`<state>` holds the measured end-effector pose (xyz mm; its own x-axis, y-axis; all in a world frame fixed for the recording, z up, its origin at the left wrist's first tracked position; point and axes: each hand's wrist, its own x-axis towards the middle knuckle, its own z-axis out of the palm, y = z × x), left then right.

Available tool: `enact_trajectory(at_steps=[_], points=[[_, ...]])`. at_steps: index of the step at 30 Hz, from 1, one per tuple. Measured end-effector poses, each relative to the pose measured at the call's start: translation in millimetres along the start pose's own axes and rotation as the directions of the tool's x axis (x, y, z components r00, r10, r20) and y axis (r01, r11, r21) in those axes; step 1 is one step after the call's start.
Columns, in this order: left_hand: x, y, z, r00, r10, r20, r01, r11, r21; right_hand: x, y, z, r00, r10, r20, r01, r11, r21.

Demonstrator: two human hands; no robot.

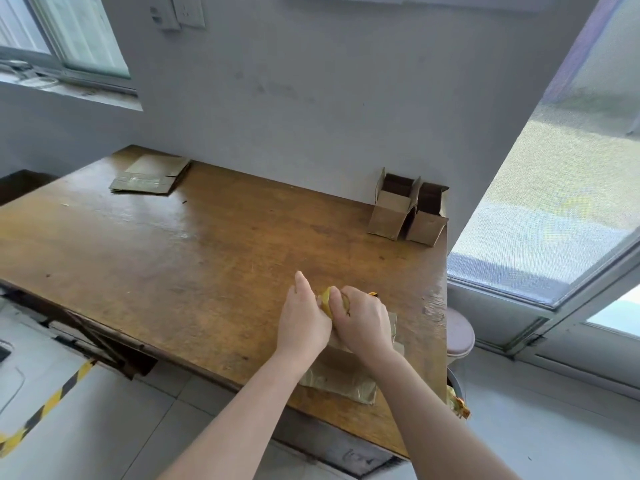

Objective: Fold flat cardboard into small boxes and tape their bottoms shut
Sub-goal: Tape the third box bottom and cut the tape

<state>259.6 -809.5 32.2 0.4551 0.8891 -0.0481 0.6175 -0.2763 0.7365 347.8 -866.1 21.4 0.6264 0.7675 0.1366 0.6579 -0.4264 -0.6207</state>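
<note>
At 5 o'clock, the left hand (303, 317) grips the box (346, 363), steadying it for the tape dispenser (327, 298) clasped in the right hand (363, 320).

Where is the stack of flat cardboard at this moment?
In the head view, the stack of flat cardboard lies at the far left corner of the table, near the wall, opposite the two folded boxes at far right.

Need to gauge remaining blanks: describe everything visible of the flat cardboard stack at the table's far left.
The flat cardboard stack lies flat on the wooden table, at its far left corner, close to the wall. It is brown sheets, a few layers roughly aligned; the count is unreadable. A glossy strip, probably tape, crosses the top sheet. Only the table touches it.
</note>
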Motion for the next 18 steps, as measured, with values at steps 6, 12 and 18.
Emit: enact_trajectory(at_steps=[6,12,18], points=[[-1.2,-1.0,2.3,1.000,0.026,0.015,-0.026,0.999,-0.031,-1.7,0.9,-1.0,1.000,-0.018,-0.006,0.019,1.000,0.010],[-2.8,1.4,-1.0,1.000,0.025,-0.018,-0.025,1.000,-0.008,-0.2,-3.6,1.9,1.000,-0.016,-0.006,0.016,0.999,-0.042],[-3.5,-0.2,-0.6,0.999,0.024,-0.024,-0.025,0.997,-0.066,0.6,-2.6,0.2,1.000,-0.013,-0.006,0.013,1.000,-0.017]])
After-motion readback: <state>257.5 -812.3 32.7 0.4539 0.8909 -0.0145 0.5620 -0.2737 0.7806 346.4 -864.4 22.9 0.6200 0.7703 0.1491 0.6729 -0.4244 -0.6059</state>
